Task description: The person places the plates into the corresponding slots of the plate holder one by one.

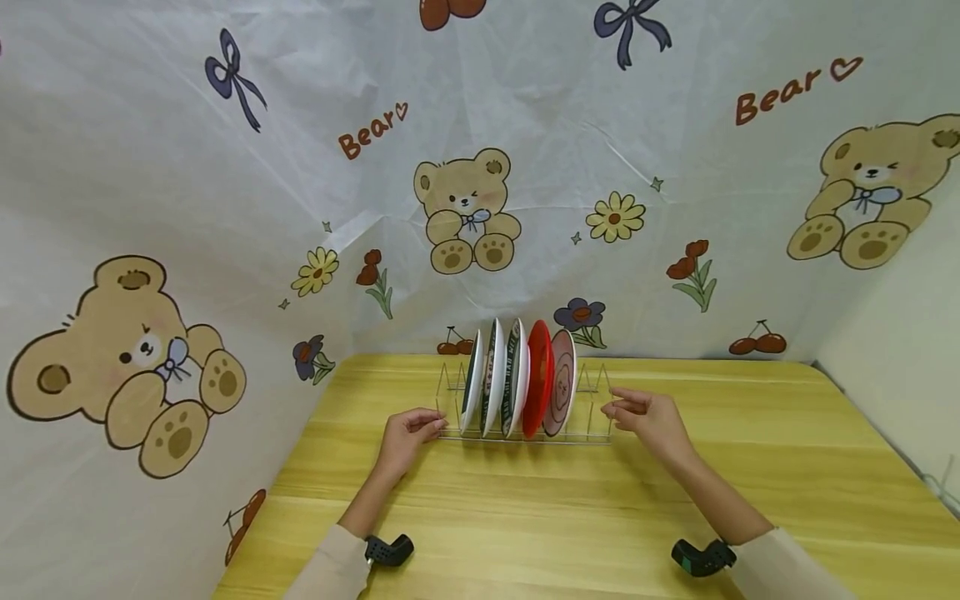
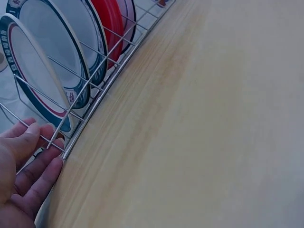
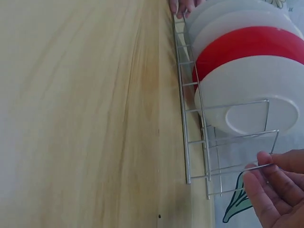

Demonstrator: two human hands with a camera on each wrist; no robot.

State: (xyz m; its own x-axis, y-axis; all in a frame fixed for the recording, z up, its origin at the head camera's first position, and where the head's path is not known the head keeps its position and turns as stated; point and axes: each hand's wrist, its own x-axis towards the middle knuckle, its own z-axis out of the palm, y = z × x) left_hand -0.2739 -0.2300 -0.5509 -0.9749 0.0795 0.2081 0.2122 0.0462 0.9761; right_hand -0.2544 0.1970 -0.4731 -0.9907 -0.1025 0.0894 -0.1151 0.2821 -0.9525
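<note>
A silver wire dish rack (image 1: 585, 442) stands on the wooden table, gripped at both ends. My left hand (image 1: 408, 433) pinches the wires of its left end between thumb and fingers; in the left wrist view the fingertips (image 2: 52, 142) lie at the lower corner. At the other end, my right hand (image 1: 654, 418) pinches the upright end wire with thumb (image 3: 266, 157) and fingers. Upright in the rack, left to right, are three white plates with dark green patterned rims (image 1: 514, 379), a red plate (image 1: 538, 379) and a pink plate with a drawn face (image 1: 561, 387), whose back is white.
The yellow wood-grain table (image 1: 525, 517) extends in front of the rack and to both sides. Behind it hangs a white cloth (image 1: 555, 108) printed with bears, flowers and bows. Each wrist wears a black device (image 1: 701, 558). A pale wall (image 1: 907, 350) borders the right side.
</note>
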